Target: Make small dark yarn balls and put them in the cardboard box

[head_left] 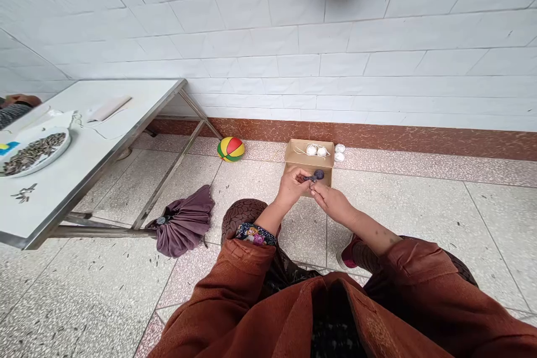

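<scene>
Over cardboard box (292, 158) on floor: left hand (292, 185) and right hand (334, 204) close together, fingers of both pinched on small dark yarn piece (309, 178). Dark yarn ball (319, 174) just right of piece; whether resting in box, cannot tell. White yarn balls (311, 149) in far part of box. Left, near wall: colored ball (230, 149). Farther left: table (146, 89), purple cloth (187, 222) beside it.

Likely a home; tiled wall (251, 39), colourful ball (231, 149)

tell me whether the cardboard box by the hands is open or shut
Open: the inside of the cardboard box shows, with two white balls lying in its far part.
</scene>
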`<state>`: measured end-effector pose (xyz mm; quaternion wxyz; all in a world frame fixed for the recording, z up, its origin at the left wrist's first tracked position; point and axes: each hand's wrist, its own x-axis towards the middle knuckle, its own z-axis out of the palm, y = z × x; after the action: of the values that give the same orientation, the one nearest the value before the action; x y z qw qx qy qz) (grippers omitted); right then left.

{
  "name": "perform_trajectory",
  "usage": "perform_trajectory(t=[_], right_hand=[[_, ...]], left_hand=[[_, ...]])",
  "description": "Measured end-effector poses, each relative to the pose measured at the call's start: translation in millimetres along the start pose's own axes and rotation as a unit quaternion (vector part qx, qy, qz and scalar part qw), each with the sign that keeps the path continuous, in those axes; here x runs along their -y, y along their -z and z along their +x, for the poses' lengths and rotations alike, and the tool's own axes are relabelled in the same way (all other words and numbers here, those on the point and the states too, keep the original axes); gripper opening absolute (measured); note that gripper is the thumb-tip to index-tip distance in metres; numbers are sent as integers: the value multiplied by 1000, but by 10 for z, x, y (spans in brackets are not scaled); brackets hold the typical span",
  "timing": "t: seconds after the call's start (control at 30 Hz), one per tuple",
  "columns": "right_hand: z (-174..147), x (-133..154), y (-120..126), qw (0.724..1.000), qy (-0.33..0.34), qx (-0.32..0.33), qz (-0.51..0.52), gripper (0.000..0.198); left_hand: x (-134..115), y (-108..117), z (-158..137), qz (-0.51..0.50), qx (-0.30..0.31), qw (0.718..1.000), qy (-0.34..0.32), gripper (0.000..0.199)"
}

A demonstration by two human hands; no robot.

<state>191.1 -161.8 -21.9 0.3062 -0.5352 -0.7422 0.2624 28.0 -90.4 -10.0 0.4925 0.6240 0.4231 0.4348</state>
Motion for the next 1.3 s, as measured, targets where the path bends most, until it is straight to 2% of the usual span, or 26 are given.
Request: perform_trajectory(t=[0.13, 0.23, 0.3, 0.37, 0.43, 0.53, 0.67, 0.7, 0.77, 0.87, 0.93, 1.03, 1.13, 1.23, 1.3], right_hand=[[90, -91, 193, 997, 26, -67, 2, 21], [184, -197, 269, 990, -3, -123, 62, 25], [215, -253, 230, 987, -44, -113, 103, 27], [202, -275, 127, 985, -91, -73, 126, 30], [151, -251, 10, 986, -109, -30, 123, 32], [45, -152, -82, 996, -59, -3, 66, 29], [-20, -39, 11, 999, 17, -1, -45, 23], [-11, -31, 58, 998, 31, -2, -58, 23], [32, -39, 156, 997, 45, -20, -57, 22], [127, -97, 268, 997, 30, -72, -5, 22], [180, -147, 284, 994, 0, -102, 43, 24], [207, -208, 202, 987, -59, -117, 94, 25], [164, -206, 53, 990, -83, -72, 92, 26], [71, -124, -32, 999, -27, -9, 23, 25], [15, -56, 3, 999, 26, 11, -34, 22]], left_hand=[[-9, -18, -22, -10, 64, 998, -12, 11], [-33, -30, -40, -92, 134, 986, 25, 21], [-52, -30, -39, -146, 150, 977, 47, 28], [-65, -27, -29, -174, 134, 974, 59, 31], [-62, -24, -15, -181, 104, 976, 70, 32], [-20, -27, -2, -152, 60, 983, 85, 29], [48, -40, 3, -54, -1, 997, 50, 20], [54, -42, 3, -38, -1, 998, 39, 19], [44, -45, -3, -35, 38, 998, 42, 21], [-11, -44, -27, -87, 133, 982, 99, 30], [-56, -40, -45, -131, 154, 971, 129, 36], [-105, -30, -53, -178, 130, 965, 141, 42], [-114, -29, -37, -200, 101, 965, 136, 41], [-84, -47, -8, -184, 55, 974, 122, 37], [-48, -65, 8, -148, 14, 983, 107, 34]])
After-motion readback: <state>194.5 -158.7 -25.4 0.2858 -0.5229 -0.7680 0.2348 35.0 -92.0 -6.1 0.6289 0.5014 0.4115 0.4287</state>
